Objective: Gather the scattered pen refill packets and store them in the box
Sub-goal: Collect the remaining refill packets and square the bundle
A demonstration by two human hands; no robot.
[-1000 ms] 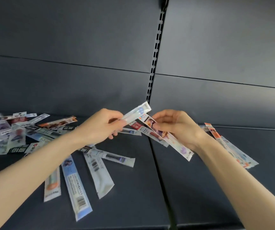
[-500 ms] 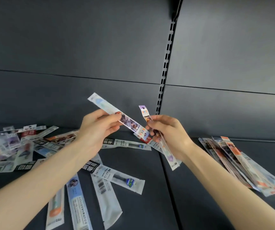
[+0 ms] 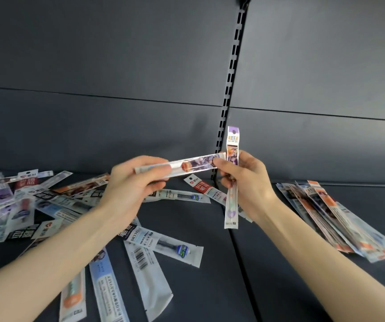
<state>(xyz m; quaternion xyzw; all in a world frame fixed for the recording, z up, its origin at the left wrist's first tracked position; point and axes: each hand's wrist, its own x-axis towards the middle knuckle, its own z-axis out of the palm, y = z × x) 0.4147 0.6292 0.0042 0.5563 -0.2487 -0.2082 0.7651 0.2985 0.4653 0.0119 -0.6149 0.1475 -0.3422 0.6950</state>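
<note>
My left hand (image 3: 133, 182) holds a clear refill packet (image 3: 186, 165) level above the shelf, and its right end touches the fingertips of my right hand (image 3: 244, 184). My right hand grips another packet (image 3: 232, 149) upright, purple header on top, with its lower end hanging below the palm. Several more packets lie scattered on the dark shelf (image 3: 210, 287) under and left of my arms, one with a blue-tipped refill (image 3: 170, 246). A gathered stack of packets (image 3: 340, 219) lies at the right. No box is in view.
A dense pile of packets (image 3: 12, 201) covers the shelf's left side. The dark back panel (image 3: 117, 101) rises behind, with a slotted upright (image 3: 231, 89) at the middle. A seam (image 3: 240, 263) splits the shelf into two boards.
The packet in my left hand swung from pointing up-left to level. The packet in my right hand turned upright. Both hands rose slightly.
</note>
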